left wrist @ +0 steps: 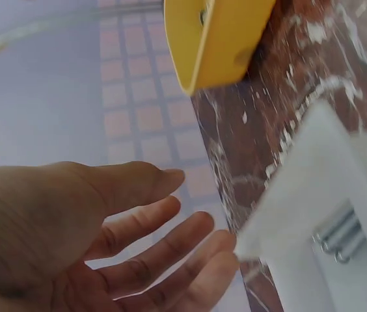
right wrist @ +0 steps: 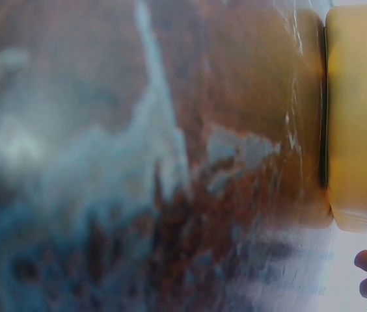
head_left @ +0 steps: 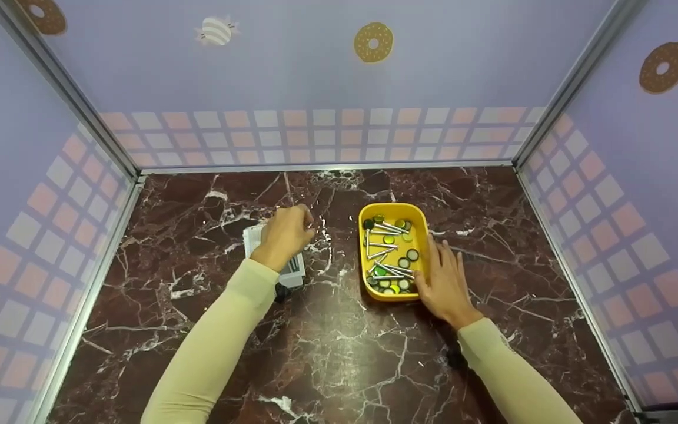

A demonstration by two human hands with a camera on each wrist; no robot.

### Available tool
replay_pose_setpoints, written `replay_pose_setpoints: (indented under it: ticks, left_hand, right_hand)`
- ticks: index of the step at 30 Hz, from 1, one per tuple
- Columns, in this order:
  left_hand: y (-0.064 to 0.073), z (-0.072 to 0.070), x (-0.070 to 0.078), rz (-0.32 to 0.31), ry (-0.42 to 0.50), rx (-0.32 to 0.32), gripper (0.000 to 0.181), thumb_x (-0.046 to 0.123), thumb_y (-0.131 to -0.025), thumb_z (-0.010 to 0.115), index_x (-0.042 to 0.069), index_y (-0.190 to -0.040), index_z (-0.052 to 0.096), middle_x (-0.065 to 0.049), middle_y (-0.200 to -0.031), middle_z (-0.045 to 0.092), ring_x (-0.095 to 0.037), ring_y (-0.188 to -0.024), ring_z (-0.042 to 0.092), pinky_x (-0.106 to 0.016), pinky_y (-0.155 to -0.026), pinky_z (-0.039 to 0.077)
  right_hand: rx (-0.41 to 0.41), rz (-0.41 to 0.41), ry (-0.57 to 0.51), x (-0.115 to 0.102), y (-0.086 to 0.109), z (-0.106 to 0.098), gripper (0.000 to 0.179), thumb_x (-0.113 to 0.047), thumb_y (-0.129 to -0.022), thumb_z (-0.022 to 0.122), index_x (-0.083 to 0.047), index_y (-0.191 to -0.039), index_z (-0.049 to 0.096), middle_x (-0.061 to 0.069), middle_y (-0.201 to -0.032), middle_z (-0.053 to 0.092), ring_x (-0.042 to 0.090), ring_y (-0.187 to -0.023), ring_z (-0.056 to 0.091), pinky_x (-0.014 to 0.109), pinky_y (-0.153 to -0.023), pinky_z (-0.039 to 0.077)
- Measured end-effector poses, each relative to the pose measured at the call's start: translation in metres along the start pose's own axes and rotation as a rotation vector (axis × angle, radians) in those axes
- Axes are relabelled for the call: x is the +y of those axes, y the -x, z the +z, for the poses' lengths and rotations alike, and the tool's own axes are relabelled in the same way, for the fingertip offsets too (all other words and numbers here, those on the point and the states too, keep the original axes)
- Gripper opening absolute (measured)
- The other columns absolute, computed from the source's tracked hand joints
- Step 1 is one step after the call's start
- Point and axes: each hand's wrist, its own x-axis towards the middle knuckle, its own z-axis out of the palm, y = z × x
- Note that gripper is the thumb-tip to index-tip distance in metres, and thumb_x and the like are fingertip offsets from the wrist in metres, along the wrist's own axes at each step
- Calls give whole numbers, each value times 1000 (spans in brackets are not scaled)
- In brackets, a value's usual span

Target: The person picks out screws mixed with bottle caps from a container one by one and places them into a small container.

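Note:
My left hand (head_left: 286,235) hovers over a white box (head_left: 293,277), covering part of it in the head view. In the left wrist view its fingers (left wrist: 161,260) are loosely bent, with nothing between them and the thumb. Slim silver metal pieces (left wrist: 339,234) lie inside that box. To the right stands a yellow tray (head_left: 395,207) holding several silver screw-like rods (head_left: 383,245) and small round discs (head_left: 412,254) in green, yellow and grey. My right hand (head_left: 448,282) rests against the tray's right wall, fingers stretched along the outside and thumb over the rim.
Both containers stand on a dark red marbled tabletop (head_left: 339,347). A lilac back wall (head_left: 292,65) with printed tiles and doughnuts rises behind it, and similar panels (head_left: 627,194) close off the left and right sides.

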Motion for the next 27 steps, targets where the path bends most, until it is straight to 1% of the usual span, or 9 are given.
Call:
replay_pose_setpoints:
  ticks: [3,8,11,17,21,27]
  left_hand:
    - [-1,6,15,52,-8,13,23,19,-105,83,10,-126,81,-14,-118,85,-40,-107,82,-57,-91,67]
    - [-3,17,39,144,-39,6,29,20,-105,85,10,-133,81,-14,-124,84,-38,-106,82,-53,-92,69]
    - [-4,24,53,196,-55,-8,29,19,-105,86,10,-132,82,-14,-122,83,-38,-106,81,-53,-91,69]
    - [-5,38,78,286,-67,-38,24,14,-105,85,10,-129,83,-15,-127,84,-38,-112,82,-56,-91,70]
    - [-5,50,92,332,-62,-72,24,13,-104,85,9,-128,84,-15,-128,86,-37,-111,84,-53,-90,71]
    - [-5,65,111,369,-113,-121,23,20,-106,86,11,-127,83,-11,-128,86,-35,-112,85,-54,-92,72]
  right_hand:
    - [1,-4,-2,0,-1,-1,91,-32,-109,64,-9,-186,22,33,-175,49,54,-176,31,79,-143,17]
    - [3,-2,-2,0,-1,0,91,-31,-110,64,-9,-186,21,34,-175,48,54,-177,30,79,-143,16]
    - [-1,1,-4,0,-1,0,91,-31,-110,63,-9,-187,20,34,-176,47,54,-177,30,79,-143,16]
    - [-9,6,-1,2,0,1,91,-34,-110,62,-10,-187,19,34,-178,45,53,-178,28,78,-144,15]
    - [-2,3,1,2,1,1,91,-34,-109,62,-9,-186,21,34,-178,45,54,-177,30,79,-143,16]
    - [2,-4,10,3,1,2,90,-35,-110,63,-8,-186,23,35,-176,46,54,-176,31,80,-142,18]
